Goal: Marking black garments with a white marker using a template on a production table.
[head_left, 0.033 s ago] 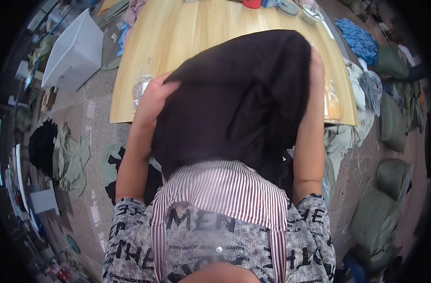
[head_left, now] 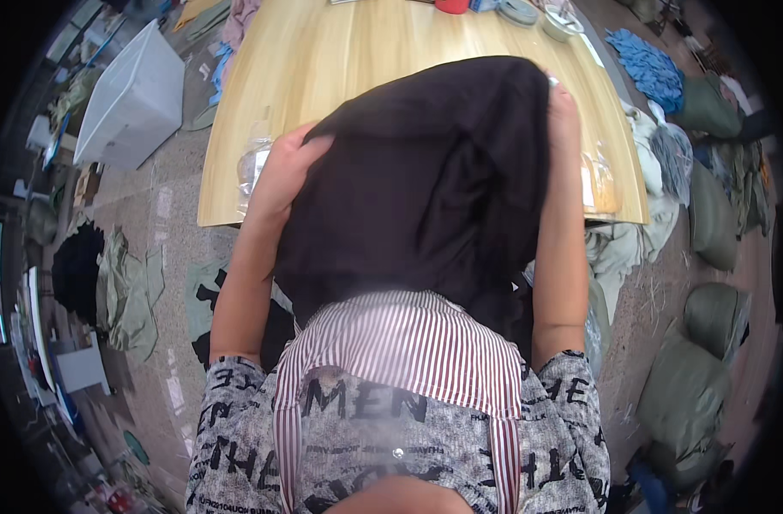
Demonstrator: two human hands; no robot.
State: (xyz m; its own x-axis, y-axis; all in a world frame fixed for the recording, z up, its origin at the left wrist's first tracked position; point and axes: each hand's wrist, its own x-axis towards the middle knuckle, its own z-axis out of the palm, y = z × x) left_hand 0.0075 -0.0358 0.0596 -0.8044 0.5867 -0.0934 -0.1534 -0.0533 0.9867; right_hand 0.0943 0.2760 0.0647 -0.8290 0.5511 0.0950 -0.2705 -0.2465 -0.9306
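Observation:
A black cloth garment (head_left: 408,197) is stretched between my two hands, hanging over the near edge of the wooden table (head_left: 323,64) and down to my lap. Its exact kind does not show. My left hand (head_left: 294,163) is closed on the garment's left edge, thumb on top, the other fingers partly behind the cloth. At the upper right edge, my right hand (head_left: 564,111) grips the fabric, with most of its fingers hidden. Beside my left hand stands a clear bottle (head_left: 252,167); a clear plastic packet (head_left: 600,184) lies right of my right forearm.
A red object (head_left: 452,5), a grey round item (head_left: 518,12) and a white cup (head_left: 563,24) sit on the table's far side. A white bin (head_left: 134,98) stands on the left floor. Garment piles (head_left: 127,291) and stuffed green sacks (head_left: 683,385) lie on both sides.
My right hand has shifted slightly left with its edge of the cloth. The garment's right side has moved inward, and my left hand has shifted a little.

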